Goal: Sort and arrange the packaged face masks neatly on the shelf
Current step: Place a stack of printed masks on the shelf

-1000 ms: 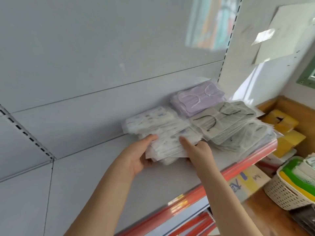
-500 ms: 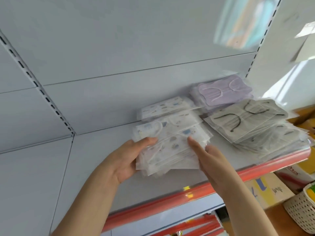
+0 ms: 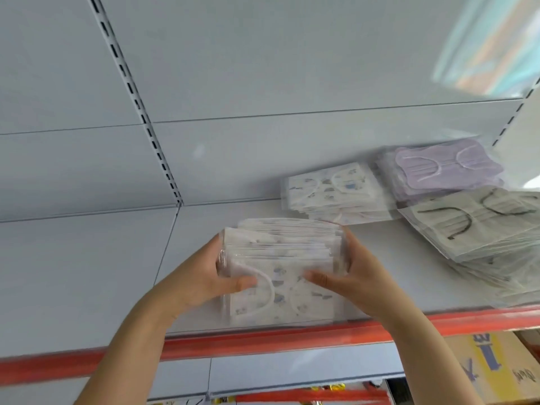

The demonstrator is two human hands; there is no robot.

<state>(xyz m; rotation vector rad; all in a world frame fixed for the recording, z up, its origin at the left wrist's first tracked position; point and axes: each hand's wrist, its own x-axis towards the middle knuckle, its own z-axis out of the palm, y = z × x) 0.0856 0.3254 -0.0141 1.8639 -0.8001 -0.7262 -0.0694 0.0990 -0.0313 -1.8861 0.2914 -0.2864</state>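
- Because both thumbs press on the front pack and the other fingers curl round the ends, the thick bundle of white face masks with little blue pictures, each in a clear plastic bag (image 3: 282, 270), is squeezed from two sides. I think this is to make the edges line up.
- On one end, the left hand (image 3: 201, 276) grips the bundle, with its thumb lying flat across the front pack. Its other fingers are hidden behind the packs.
- On the other end, the right hand (image 3: 350, 276) grips the same bundle, thumb on the front and fingers wrapped round the side.
- Held this way, the bundle stands on its long edge, with the tops of the packs pointing up. It looks like its bottom rests near the front of the flat white metal shelf (image 3: 102, 287), but I cannot tell if it really touches.
- Behind it, a short flat pile of the same white picture masks (image 3: 330, 190) lies by the back wall. Same kinds go together, so the bundle probably belongs near it.
- Next to that sits a flat pile of light purple masks in clear bags (image 3: 444, 168).
- In front of the purple ones, a messy pile of grey masks with dark ear loops (image 3: 473, 226) slides toward the red front strip of the shelf (image 3: 292, 336). It may need tidying.
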